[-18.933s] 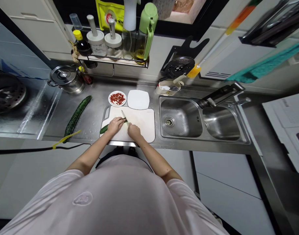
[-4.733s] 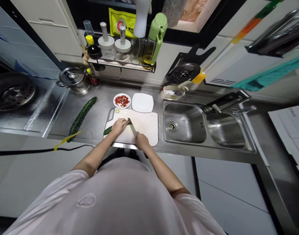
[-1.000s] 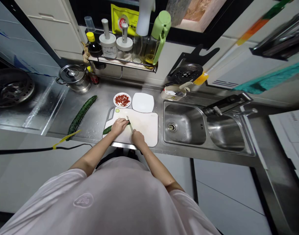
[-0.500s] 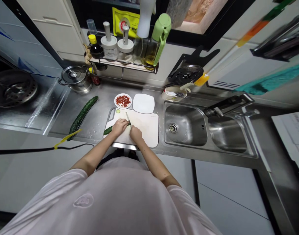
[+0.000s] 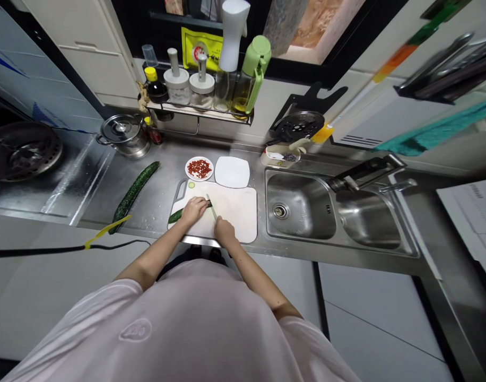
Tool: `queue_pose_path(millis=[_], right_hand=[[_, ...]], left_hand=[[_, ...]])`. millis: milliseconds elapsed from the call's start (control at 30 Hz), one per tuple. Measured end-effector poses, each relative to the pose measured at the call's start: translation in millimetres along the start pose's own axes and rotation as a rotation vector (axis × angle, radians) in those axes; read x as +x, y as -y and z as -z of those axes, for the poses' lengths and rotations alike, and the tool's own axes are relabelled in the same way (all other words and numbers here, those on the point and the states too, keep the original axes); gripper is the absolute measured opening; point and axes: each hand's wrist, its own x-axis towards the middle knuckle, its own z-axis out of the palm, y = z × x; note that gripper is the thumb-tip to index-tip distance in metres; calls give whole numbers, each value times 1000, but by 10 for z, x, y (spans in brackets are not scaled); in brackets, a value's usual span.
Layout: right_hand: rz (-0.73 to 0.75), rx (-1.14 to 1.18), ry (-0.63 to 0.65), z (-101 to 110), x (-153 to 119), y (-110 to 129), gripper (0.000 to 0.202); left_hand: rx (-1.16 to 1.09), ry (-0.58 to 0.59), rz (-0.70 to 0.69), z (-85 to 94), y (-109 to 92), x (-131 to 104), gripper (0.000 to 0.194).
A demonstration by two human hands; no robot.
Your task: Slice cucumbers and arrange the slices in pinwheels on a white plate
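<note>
My left hand (image 5: 194,210) is closed over a dark green cucumber (image 5: 175,216) that lies across the left part of a white cutting board (image 5: 239,215). In my right hand (image 5: 224,232) is the handle of a knife (image 5: 211,207); its blade points up and to the left, beside the cucumber's right end. A pale round cucumber slice (image 5: 191,185) rests near the board's handle hole. My palm and fingers hide the middle of the cucumber.
Behind the board sit a plate of red pieces (image 5: 199,168) and a white square plate (image 5: 232,172). A whole cucumber (image 5: 135,196) lies to the left, near a steel pot (image 5: 126,135). A double sink (image 5: 301,207) is at right. Bottles stand on a wall rack (image 5: 203,110).
My right hand has drawn back slightly, down and to the right, with the knife. My left hand keeps its hold on the cucumber. The whole view has shifted a little.
</note>
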Motion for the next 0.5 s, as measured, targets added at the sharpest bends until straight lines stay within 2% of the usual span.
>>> queue_pose_path(millis=[167, 500], right_hand=[[-1, 0, -6, -17, -35, -8, 25], [22, 36, -25, 125, 215, 120, 26]], left_hand=[[-5, -16, -5, 0, -9, -1, 24], [4, -19, -15, 16, -25, 5, 24]])
